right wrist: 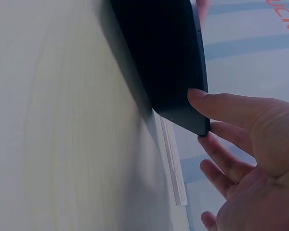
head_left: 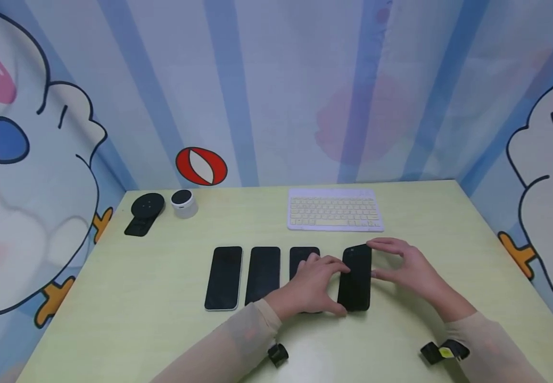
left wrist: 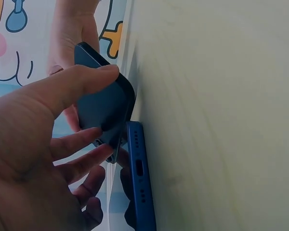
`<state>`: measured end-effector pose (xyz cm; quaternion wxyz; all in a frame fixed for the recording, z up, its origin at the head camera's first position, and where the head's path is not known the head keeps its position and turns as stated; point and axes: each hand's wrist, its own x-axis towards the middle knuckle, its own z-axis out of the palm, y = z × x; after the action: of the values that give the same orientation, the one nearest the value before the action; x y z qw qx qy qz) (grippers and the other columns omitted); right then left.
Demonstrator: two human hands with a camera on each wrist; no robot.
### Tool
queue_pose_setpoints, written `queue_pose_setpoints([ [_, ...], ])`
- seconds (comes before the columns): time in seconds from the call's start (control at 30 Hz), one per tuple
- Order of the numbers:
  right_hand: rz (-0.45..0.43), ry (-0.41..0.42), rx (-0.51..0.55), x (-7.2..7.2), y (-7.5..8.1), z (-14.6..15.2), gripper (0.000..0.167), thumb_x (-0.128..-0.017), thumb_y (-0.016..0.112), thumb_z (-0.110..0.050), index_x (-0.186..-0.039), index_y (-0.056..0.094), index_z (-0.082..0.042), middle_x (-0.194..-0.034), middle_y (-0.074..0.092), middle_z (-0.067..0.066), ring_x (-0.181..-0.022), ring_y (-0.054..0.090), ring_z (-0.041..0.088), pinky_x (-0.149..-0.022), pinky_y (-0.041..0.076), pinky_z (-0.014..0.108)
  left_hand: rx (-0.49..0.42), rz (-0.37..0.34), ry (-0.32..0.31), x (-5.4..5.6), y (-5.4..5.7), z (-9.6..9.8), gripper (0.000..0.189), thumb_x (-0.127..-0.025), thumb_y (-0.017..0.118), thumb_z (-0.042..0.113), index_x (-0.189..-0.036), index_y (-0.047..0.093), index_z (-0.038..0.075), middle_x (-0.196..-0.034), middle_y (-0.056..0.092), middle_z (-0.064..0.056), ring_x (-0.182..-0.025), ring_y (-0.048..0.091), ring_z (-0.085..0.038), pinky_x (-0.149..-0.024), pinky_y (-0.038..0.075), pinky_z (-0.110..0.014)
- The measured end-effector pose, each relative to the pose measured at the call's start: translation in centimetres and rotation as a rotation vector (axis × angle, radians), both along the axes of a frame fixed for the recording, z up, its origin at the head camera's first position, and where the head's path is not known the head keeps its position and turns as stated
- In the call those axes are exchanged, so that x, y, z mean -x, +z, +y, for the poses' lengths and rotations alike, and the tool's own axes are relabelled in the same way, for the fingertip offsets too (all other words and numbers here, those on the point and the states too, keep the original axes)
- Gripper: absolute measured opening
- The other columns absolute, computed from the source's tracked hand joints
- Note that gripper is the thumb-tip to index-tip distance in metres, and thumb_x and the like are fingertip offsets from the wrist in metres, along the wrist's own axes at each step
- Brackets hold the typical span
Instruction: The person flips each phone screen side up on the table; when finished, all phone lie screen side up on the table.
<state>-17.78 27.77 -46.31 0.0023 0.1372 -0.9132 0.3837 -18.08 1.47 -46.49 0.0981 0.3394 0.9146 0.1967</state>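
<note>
A dark smartphone (head_left: pixel 355 282) is held tilted between both hands, its camera side showing in the head view. My left hand (head_left: pixel 312 284) grips its left side, with the thumb (left wrist: pixel 103 77) and fingertips spread along it in the left wrist view. My right hand (head_left: pixel 407 266) pinches it near the top right corner, the thumb (right wrist: pixel 207 101) lying on its dark face in the right wrist view. Under the left hand lies a third phone (head_left: pixel 303 255), partly covered; a blue-edged phone (left wrist: pixel 140 178) is close by the left fingers.
Two more phones, the leftmost (head_left: pixel 224 279) and the second (head_left: pixel 263 271), lie in a row on the table (head_left: pixel 151 319). Behind them are a lilac keyboard (head_left: pixel 336 210), a small white speaker-like cylinder (head_left: pixel 184 205) and a black stand with a round pad (head_left: pixel 147 207). A printed curtain (head_left: pixel 281 106) encloses the table.
</note>
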Motion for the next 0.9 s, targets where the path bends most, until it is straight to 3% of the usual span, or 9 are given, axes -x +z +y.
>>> queue_pose_setpoints([
  [0.2, 0.024, 0.002, 0.033, -0.3, 0.3, -0.4, 0.062, -0.083, 0.087, -0.018, -0.14, 0.065, -0.01, -0.145, 0.058, 0.019, -0.141, 0.045, 0.046, -0.111, 0.034, 0.068, -0.053, -0.045, 0.002, 0.0, -0.1, 0.0, 0.082, -0.073, 0.091, 0.049, -0.145, 0.057, 0.028, -0.149, 0.056, 0.008, -0.11, 0.042, -0.013, -0.086, 0.033, -0.026],
  [0.57, 0.03, -0.005, 0.057, -0.1, 0.5, -1.5, 0.064, -0.083, 0.088, -0.025, -0.141, 0.065, -0.013, -0.147, 0.058, 0.016, -0.141, 0.045, 0.043, -0.112, 0.033, 0.068, -0.183, -0.122, 0.006, -0.1, 0.6, -0.8, 0.084, -0.074, 0.093, 0.043, -0.147, 0.055, 0.027, -0.146, 0.058, 0.011, -0.109, 0.04, -0.01, -0.096, 0.035, -0.03],
  [0.9, 0.023, 0.017, 0.095, 0.0, 0.4, -2.6, 0.067, -0.083, 0.088, -0.028, -0.144, 0.062, -0.014, -0.15, 0.056, 0.012, -0.144, 0.043, 0.039, -0.114, 0.032, 0.066, -0.223, -0.106, -0.009, -0.2, 1.2, -1.5, 0.087, -0.076, 0.091, 0.043, -0.151, 0.049, 0.032, -0.15, 0.055, 0.013, -0.117, 0.04, -0.013, -0.104, 0.036, -0.04],
])
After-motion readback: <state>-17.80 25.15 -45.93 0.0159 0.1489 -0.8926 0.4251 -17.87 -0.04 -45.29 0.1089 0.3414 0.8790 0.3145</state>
